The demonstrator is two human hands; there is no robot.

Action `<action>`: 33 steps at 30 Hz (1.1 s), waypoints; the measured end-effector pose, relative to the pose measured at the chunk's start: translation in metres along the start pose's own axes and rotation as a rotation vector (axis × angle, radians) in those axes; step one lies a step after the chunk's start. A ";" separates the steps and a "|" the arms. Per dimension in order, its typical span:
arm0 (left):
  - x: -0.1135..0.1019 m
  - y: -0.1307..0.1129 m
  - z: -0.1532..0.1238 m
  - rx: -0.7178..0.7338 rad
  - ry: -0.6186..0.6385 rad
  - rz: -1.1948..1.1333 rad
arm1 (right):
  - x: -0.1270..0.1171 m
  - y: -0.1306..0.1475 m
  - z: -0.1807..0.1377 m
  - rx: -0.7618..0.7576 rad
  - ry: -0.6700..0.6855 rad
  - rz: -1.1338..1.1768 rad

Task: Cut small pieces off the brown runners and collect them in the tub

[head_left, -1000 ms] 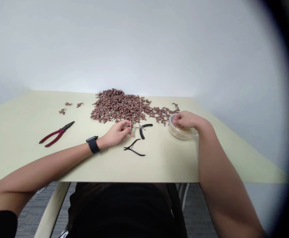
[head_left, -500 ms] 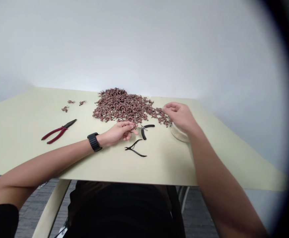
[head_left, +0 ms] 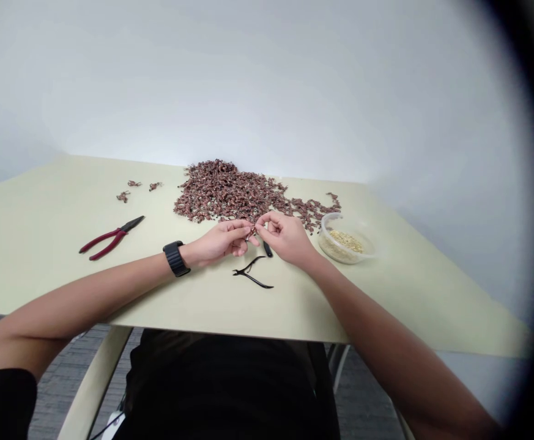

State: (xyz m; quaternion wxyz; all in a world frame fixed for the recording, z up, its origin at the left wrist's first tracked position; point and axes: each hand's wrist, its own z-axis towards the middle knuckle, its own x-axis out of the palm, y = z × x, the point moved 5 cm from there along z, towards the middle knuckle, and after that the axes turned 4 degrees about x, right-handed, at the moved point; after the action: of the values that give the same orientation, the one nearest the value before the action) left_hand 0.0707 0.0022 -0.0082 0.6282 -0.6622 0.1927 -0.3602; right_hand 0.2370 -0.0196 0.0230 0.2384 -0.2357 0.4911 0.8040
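Note:
My left hand (head_left: 221, 241), with a dark watch on its wrist, pinches a small reddish-brown piece (head_left: 252, 231) between thumb and fingers. Against that piece, the fingertips of my right hand (head_left: 287, 239) are pinched together; whatever they hold is too small to make out. Both hands meet just in front of a heap of similar brown pieces (head_left: 230, 192). Under my right hand shows one black handle (head_left: 267, 249) of the small cutters, the rest hidden. Nearer to me lie thin black nippers (head_left: 249, 274), jaws pointing left.
Right of my hands stands a clear round tub (head_left: 325, 232) with small gold-coloured bits (head_left: 347, 242) inside. Red-handled pliers (head_left: 111, 240) lie at the left, and beyond them are three separate brown pieces (head_left: 123, 197). A pale wall (head_left: 267, 91) rises behind the table.
My right hand has moved left from beside the tub and heap to my left hand. It now covers most of the small cutters and leaves the tub in view.

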 end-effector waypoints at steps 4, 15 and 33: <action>-0.002 0.001 0.001 0.005 -0.009 0.013 | -0.002 -0.001 0.001 -0.015 0.004 -0.029; -0.002 0.002 0.001 -0.001 -0.018 0.087 | 0.000 0.003 0.000 -0.031 0.033 -0.070; -0.004 0.002 0.002 0.020 0.005 0.109 | 0.006 0.009 -0.005 -0.150 0.023 -0.272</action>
State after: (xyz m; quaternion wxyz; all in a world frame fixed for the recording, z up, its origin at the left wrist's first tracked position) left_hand 0.0695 0.0059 -0.0115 0.6531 -0.6434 0.2262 -0.3290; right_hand 0.2274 -0.0267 0.0231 0.3215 -0.3262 0.3959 0.7959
